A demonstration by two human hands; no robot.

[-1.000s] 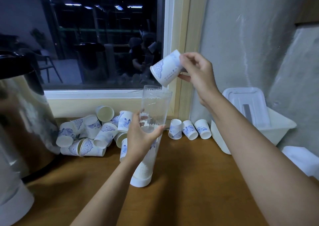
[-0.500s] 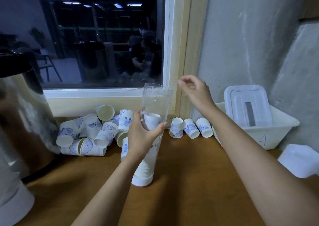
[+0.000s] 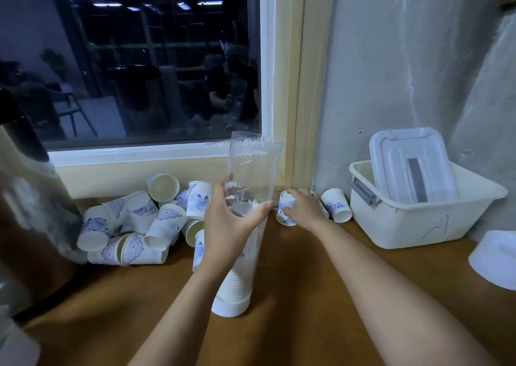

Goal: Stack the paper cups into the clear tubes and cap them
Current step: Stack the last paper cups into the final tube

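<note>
A clear tube [image 3: 255,170] stands tilted on its white bottom cap [image 3: 230,307] on the wooden counter, with white cups stacked inside its lower part. My left hand [image 3: 231,220] grips the tube around its middle. My right hand [image 3: 303,209] reaches to the wall and closes its fingers around an upside-down paper cup [image 3: 286,206] with blue print. Another loose cup [image 3: 336,205] lies just right of that hand. A pile of several blue-printed cups [image 3: 156,220] lies left of the tube under the window sill.
A large steel urn [image 3: 30,203] fills the left edge. A white plastic bin [image 3: 424,220] with a lid [image 3: 410,164] leaning in it stands at the right by the wall. A white round object [image 3: 494,259] sits at the far right edge.
My right hand dropped the cup it held into the tube, then moved down to the cups by the wall and took hold of one. My left hand kept its grip on the tube.
</note>
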